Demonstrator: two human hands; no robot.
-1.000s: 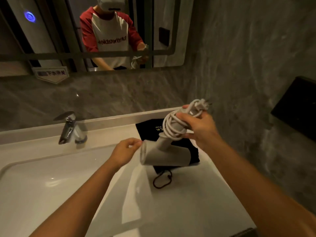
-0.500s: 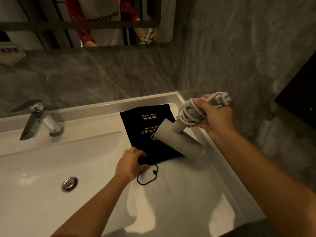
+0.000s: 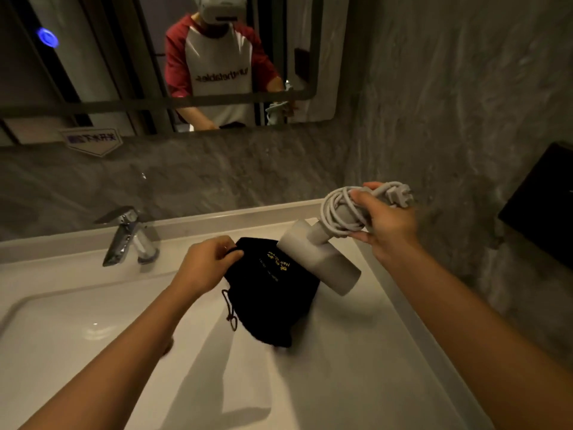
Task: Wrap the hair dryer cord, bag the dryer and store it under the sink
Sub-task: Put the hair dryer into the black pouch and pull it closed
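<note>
The right hand (image 3: 387, 223) grips the dryer (image 3: 319, 259) by its handle, pinning the coiled cord (image 3: 338, 209) against it, with the plug (image 3: 395, 195) poking out past the fingers; the barrel hangs over the far right of the counter (image 3: 356, 383), just above the bag (image 3: 269, 293). The left hand (image 3: 207, 263) pinches the bag's gathered top edge, lifting it while its bottom seems to rest on the counter right of the basin (image 3: 62, 330). The mouth looks closed, held by one hand only, so the dryer could catch on the fabric. If the right grip loosens, the coils may spring undone. The drawstring (image 3: 229, 308) dangles and could snag.
</note>
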